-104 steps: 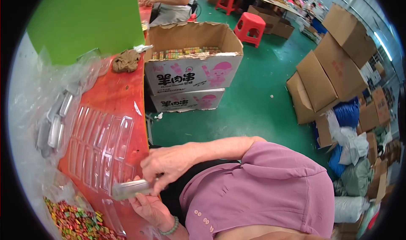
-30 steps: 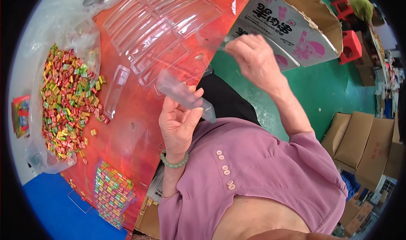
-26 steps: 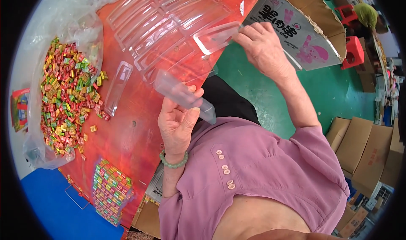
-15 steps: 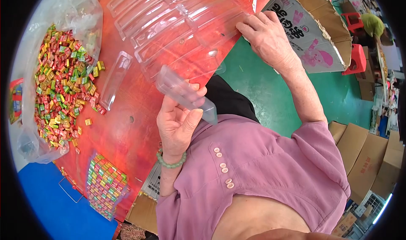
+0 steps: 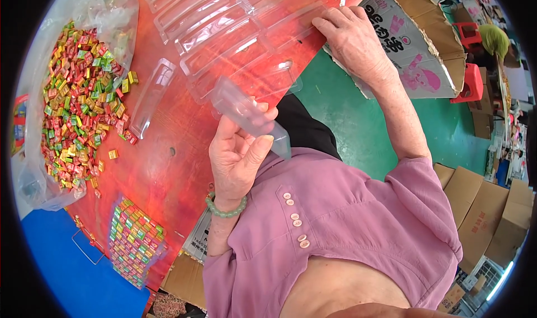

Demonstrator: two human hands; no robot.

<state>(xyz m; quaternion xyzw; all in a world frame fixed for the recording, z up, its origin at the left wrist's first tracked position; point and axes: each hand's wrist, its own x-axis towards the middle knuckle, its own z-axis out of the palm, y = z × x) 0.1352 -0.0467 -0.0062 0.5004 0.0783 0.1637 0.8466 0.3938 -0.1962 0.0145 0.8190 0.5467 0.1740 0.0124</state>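
My left hand (image 5: 235, 158), with a green bead bracelet on its wrist, grips a narrow clear plastic tray (image 5: 240, 108) between thumb and fingers. The tray is tilted over the red table's near edge, and its cavity looks bare. Farther up, my right hand (image 5: 358, 49) has its fingers bent at the table edge, by the corner of the laid-out clear plastic trays (image 5: 224, 41). Whatever its fingertips may pinch is hidden. One separate clear tray (image 5: 151, 99) lies to the left of these rows on the red table (image 5: 173, 178).
At left, small wrapped pieces (image 5: 84, 111) in red, yellow and green spill from a large clear bag (image 5: 120, 15). A flat block of such pieces (image 5: 137, 242) lies near the lower-left table edge. A printed open carton (image 5: 403, 49) stands right; brown boxes (image 5: 481, 211) are beyond.
The view has shifted slightly. My left hand holds the same narrow tray in nearly the same pose, and my right hand stays by the table edge with its fingers slightly shifted.
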